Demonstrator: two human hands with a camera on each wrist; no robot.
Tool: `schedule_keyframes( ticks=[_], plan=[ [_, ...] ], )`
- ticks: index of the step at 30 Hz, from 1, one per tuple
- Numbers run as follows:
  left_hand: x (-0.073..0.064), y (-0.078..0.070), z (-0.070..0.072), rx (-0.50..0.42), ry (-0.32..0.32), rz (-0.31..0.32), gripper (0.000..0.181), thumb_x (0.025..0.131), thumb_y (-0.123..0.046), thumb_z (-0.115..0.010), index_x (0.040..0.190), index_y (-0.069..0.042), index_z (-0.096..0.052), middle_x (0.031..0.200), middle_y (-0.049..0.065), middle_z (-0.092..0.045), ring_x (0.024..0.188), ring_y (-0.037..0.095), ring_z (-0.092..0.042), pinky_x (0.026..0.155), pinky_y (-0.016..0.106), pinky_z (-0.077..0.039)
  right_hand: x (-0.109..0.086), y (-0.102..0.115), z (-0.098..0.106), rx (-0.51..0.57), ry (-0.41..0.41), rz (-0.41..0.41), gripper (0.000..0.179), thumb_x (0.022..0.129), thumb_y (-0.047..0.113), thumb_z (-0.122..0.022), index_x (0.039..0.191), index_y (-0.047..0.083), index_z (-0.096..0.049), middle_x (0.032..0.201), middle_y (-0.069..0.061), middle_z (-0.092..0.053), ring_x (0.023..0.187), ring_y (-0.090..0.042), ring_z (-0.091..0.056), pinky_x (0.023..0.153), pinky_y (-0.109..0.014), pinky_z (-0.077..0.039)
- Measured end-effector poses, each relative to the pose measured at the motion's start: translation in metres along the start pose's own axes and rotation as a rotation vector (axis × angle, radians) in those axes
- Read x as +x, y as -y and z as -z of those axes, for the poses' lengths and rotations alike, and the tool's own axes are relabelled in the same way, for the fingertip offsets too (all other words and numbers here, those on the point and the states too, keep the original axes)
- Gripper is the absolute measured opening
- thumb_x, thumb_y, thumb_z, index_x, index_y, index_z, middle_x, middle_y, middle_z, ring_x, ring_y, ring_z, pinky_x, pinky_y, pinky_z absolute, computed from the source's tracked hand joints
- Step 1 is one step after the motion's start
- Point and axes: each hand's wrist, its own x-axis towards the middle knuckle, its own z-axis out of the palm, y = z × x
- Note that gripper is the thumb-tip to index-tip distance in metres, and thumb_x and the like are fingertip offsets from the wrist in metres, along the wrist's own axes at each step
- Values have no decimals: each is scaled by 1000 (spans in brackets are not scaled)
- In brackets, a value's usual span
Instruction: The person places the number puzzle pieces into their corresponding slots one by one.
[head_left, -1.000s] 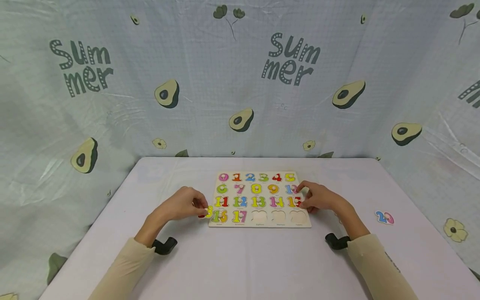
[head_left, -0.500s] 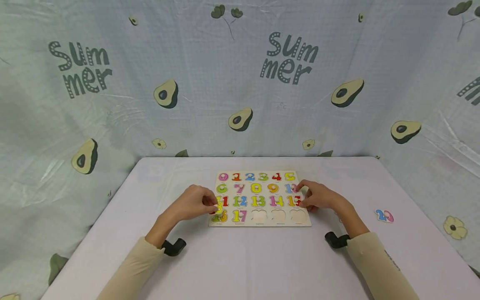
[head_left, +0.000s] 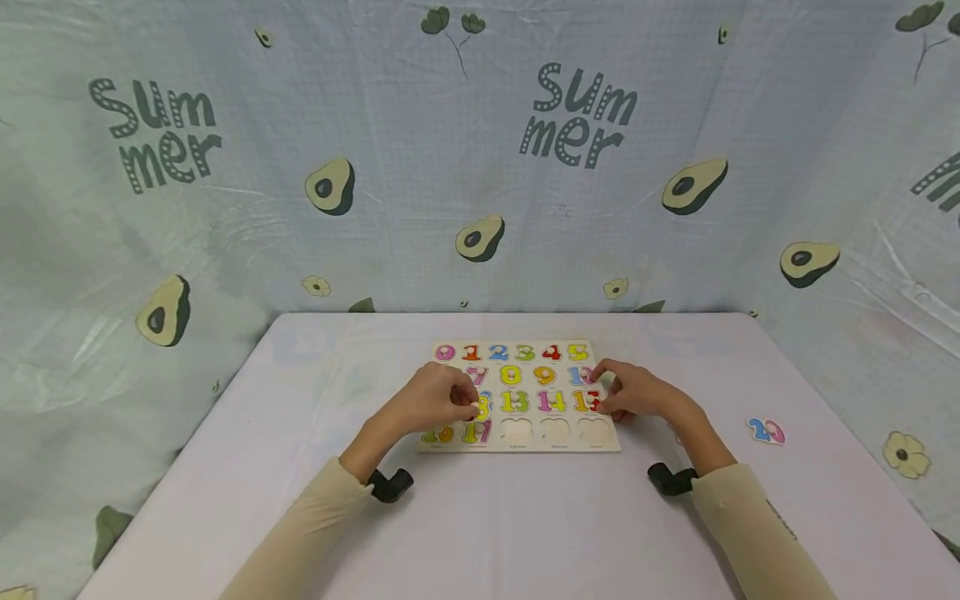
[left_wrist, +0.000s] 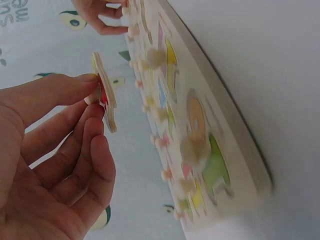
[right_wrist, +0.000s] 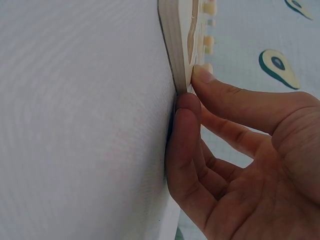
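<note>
My left hand (head_left: 433, 398) pinches a wooden number piece (left_wrist: 106, 92) by its knob, between thumb and fingers. A yellow 8 (head_left: 482, 407) shows on it in the head view, and red shows in the left wrist view. The piece is raised above the lower left part of a wooden number puzzle board (head_left: 495, 451). At the board's right edge my right hand (head_left: 637, 393) grips it, the thumb (right_wrist: 220, 90) on top and curled fingers against the side. Knobbed numbers fill the upper rows; three bare recesses (head_left: 555, 430) lie at the lower right.
A blue and pink 20 piece (head_left: 766, 431) lies on the white table (head_left: 525, 525), right of my right forearm. Another piece, mostly hidden, lies behind my right wrist. A printed curtain (head_left: 405, 125) hangs behind and beside the table.
My left hand has moved right with the number piece, from beside the board's left edge to above its lower left part. My right hand has stayed on the board's edge.
</note>
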Motion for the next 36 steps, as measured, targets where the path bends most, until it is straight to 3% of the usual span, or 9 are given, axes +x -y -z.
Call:
schedule_keyframes(
  ticks=[6, 16, 23, 26, 29, 32, 36],
  plan=[
    [15, -11, -15, -9, 30, -34, 6, 87, -14, -82, 85, -11, -77, 78, -6, -72, 71, 3, -61, 69, 20, -52, 1, 2, 1, -7, 0, -11, 52, 94, 18, -75, 139, 9, -51, 95, -12, -61, 73, -20, -62, 70, -30, -57],
    [32, -24, -38, 18, 82, -34, 6, 87, -14, -81, 82, -12, -77, 73, -7, -70, 68, 6, -58, 65, 21, -50, 3, 2, 0, -8, 2, -22, 53, 94, 17, -76, 140, 9, -50, 96, -13, -61, 74, -20, -62, 71, -30, -58],
    [38, -29, -47, 62, 91, -35, 10, 88, -16, -80, 79, -14, -78, 69, -9, -68, 69, 5, -56, 84, 30, -45, 3, 0, 2, -10, 2, -22, 53, 94, 18, -76, 140, 10, -50, 97, -13, -61, 75, -20, -62, 71, -30, -57],
    [38, -29, -49, 73, 96, -35, 10, 88, -17, -81, 79, -14, -78, 69, -9, -69, 68, 4, -56, 85, 34, -48, 4, -1, 1, -5, 3, -22, 53, 94, 17, -75, 140, 10, -50, 97, -13, -62, 75, -20, -62, 71, -30, -57],
    [37, -28, -51, 78, 93, -35, 10, 88, -17, -81, 79, -14, -79, 68, -9, -69, 67, 3, -57, 95, 40, -49, 4, -2, 1, -3, 5, -15, 52, 94, 16, -75, 140, 9, -50, 96, -13, -62, 74, -19, -62, 71, -30, -57],
    [37, -28, -52, 75, 96, -30, 10, 89, -17, -81, 79, -14, -79, 68, -9, -69, 67, 2, -57, 92, 35, -50, 4, -2, 1, 1, 5, -12, 52, 94, 16, -75, 139, 9, -50, 96, -12, -61, 74, -19, -62, 70, -29, -57],
    [36, -29, -53, 67, 101, -20, 10, 89, -17, -80, 80, -13, -79, 69, -8, -70, 67, 2, -58, 73, 23, -49, 4, -2, 1, 1, 4, -11, 52, 94, 16, -75, 139, 9, -50, 96, -13, -61, 74, -20, -61, 70, -30, -57]
  ],
)
